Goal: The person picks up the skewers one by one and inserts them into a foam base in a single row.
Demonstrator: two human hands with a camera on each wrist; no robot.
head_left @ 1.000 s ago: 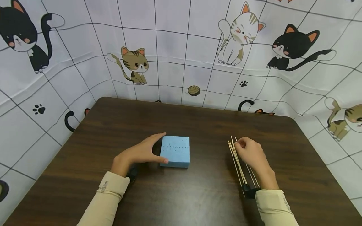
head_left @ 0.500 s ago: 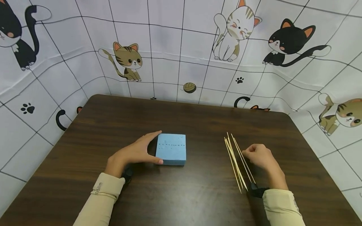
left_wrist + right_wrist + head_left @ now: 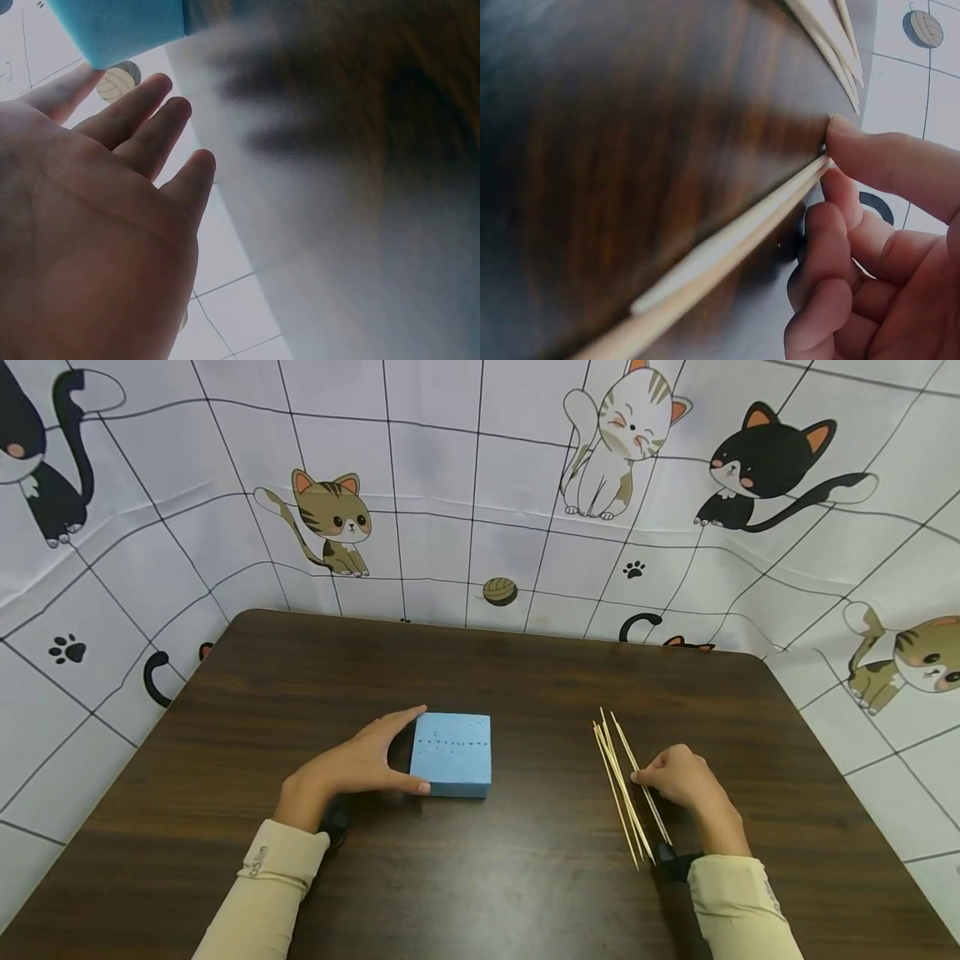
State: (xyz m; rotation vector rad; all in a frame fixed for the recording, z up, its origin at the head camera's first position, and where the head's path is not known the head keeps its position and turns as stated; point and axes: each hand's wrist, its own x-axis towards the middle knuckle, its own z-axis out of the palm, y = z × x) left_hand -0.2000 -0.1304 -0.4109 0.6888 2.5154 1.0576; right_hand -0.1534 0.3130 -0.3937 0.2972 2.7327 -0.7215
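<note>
A blue foam block (image 3: 451,753) with rows of small holes in its top lies on the table. My left hand (image 3: 358,768) spans its left side, thumb at the front left corner and index fingertip at the back left corner; in the left wrist view its other fingers (image 3: 146,135) are straight and off the block. Several thin bamboo skewers (image 3: 621,793) lie lengthwise to the right. My right hand (image 3: 681,779) has thumb and index finger around two skewers (image 3: 727,244) at the pile's right side, with the other fingers curled. The pinch point is partly hidden by the fingertips.
The dark wood-grain table (image 3: 525,677) has rounded back corners. Behind and beside it hangs a white grid-patterned sheet (image 3: 435,468) printed with cartoon cats. Black wrist bands (image 3: 675,864) sit at the wrists.
My right hand left the pile to the right, then came back slightly left onto the right-side skewers. My left hand stays at the block; the head view shifted slightly.
</note>
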